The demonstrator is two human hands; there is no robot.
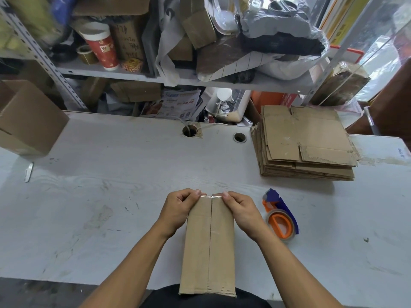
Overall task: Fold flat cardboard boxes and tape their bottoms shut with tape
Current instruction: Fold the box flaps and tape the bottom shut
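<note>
We have both hands on the box (209, 243); it stands between them on the table (111, 196), its near end reaching past the table edge toward the body; two flaps meet in a seam running away from us down the middle. Clear tape (211, 196) shines along the far edge, right under the thumbs. Left hand (178, 210) is curled over the far left corner, thumb pressing the top edge, fingers wrapped down the side; right hand (241, 211) does the same on the far right corner; thumb tips close together but apart, either side of the seam. Tape dispenser (280, 215), orange and blue with a roll on it, lies just right of the right hand, not touching it. Stack of flat cardboard (304, 141) sits beyond the right hand, well apart. Past the left hand, far off, a made-up box (29, 121) sits at the table's corner; a small blade (29, 172) lies near it. Shelves (155, 76) packed with clutter stand beyond the table.
</note>
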